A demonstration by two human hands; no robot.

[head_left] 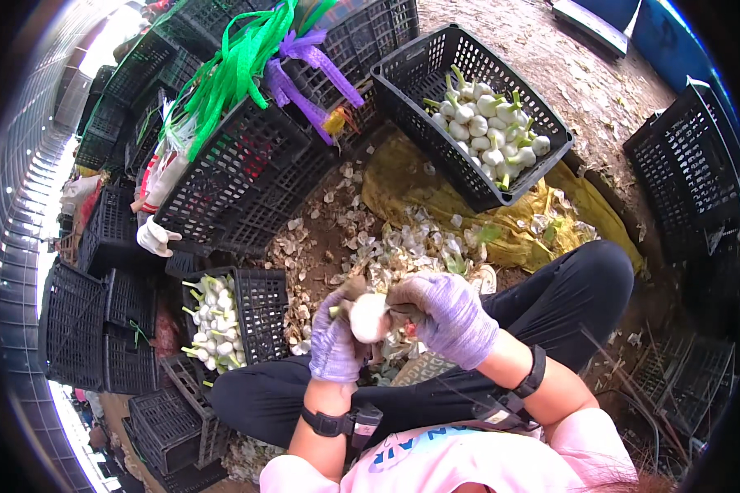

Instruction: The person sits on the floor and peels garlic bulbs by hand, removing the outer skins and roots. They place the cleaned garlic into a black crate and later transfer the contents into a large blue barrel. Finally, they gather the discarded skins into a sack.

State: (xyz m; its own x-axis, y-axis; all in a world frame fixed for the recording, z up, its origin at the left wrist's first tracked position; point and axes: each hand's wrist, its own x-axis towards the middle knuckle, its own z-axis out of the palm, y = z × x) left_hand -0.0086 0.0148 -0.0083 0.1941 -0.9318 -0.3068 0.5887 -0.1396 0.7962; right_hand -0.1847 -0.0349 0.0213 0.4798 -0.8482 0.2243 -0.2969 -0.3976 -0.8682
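Note:
Between my two hands, above my lap, is a whitish garlic bulb [370, 319] with a short green stem end pointing left. My left hand [335, 341], in a soiled light purple glove, is closed around the bulb's left side. From the right, my right hand [454, 319], gloved the same way, has its fingers bent and pressed together against the bulb's right side. Its fingertips are partly hidden, so whether they pinch loose skin cannot be made out. Below the hands, garlic skins [423, 246] lie in a heap on the ground.
A black crate [543, 182] of trimmed garlic bulbs stands ahead on a yellow sack [399, 185]. Another crate [263, 316] with garlic is at my left. Stacked black crates [230, 177] carry green and purple mesh bags [242, 70]. More crates [691, 168] stand right.

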